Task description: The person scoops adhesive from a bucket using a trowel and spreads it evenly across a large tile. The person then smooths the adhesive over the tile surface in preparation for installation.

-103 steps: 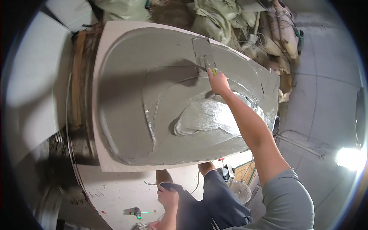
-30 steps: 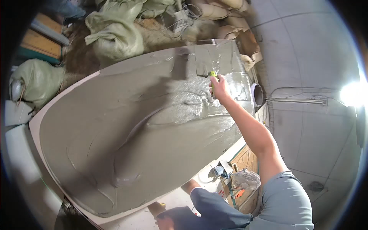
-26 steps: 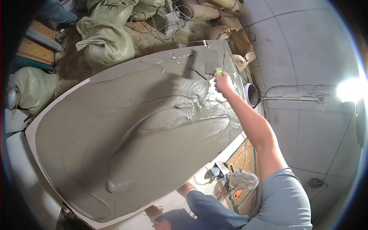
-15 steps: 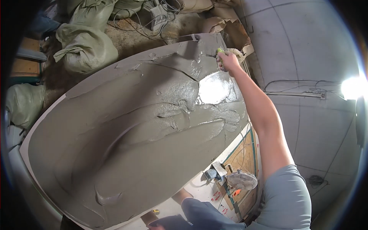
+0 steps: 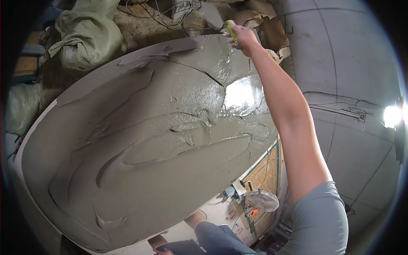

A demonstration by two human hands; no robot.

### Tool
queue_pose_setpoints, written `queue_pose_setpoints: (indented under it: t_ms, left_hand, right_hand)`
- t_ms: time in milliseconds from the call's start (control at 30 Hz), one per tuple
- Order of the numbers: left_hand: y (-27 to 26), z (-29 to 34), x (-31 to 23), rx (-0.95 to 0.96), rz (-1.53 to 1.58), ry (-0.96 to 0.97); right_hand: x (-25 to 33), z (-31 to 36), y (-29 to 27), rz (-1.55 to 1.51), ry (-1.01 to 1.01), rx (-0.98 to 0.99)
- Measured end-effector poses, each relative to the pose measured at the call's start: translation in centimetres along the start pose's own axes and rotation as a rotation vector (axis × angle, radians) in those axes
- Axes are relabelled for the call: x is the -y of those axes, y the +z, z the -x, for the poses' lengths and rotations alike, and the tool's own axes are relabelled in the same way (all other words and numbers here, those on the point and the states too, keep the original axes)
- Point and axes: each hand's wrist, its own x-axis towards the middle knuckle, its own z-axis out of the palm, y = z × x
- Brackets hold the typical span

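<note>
My right hand (image 5: 243, 39) is closed round the green handle of a trowel (image 5: 230, 26), at the far end of a broad coat of wet grey plaster (image 5: 170, 178). A flat grey shape beside the handle looks like the trowel's blade, though its edges are hard to make out. Ridges, folds and a dark crack run through the plaster, and a glossy patch below my wrist reflects bright light. At the bottom edge, only a small part of my left hand (image 5: 163, 251) shows beside my dark shorts; its fingers are hidden.
Pale green sacks (image 5: 87, 42) lie at the far left, with loose cables (image 5: 163, 21) and torn brown paper bags (image 5: 272, 32) along the far side. A mesh-covered fan (image 5: 262, 200) stands near my right side. A bright lamp (image 5: 392, 116) shines at the right.
My right hand has moved farther away and slightly left, lifting the trowel toward the far edge. Fresh ridges show in the plaster's left half, and the whole view has shifted a little.
</note>
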Motion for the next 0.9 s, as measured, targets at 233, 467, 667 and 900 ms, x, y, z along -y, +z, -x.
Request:
queue_pose_setpoints:
  t_ms: [233, 467, 667, 900]
  left_hand:
    - [2.9, -0.1, 1.8, -0.236, 0.370, 0.226]
    - [1.8, -1.3, 2.8, -0.105, 0.161, 0.201]
    - [1.2, -1.6, 4.2, 0.031, -0.018, 0.187]
    - [0.4, -2.3, 5.5, 0.167, -0.191, 0.143]
  right_hand:
    - [-2.9, 1.6, -7.5, -0.042, 0.127, -0.194]
    - [-5.6, 5.9, -6.3, -0.038, 0.232, -0.182]
    - [-7.8, 9.8, -5.4, 0.060, 0.215, -0.149]
    - [-10.8, 14.6, -2.6, 0.199, 0.215, -0.078]
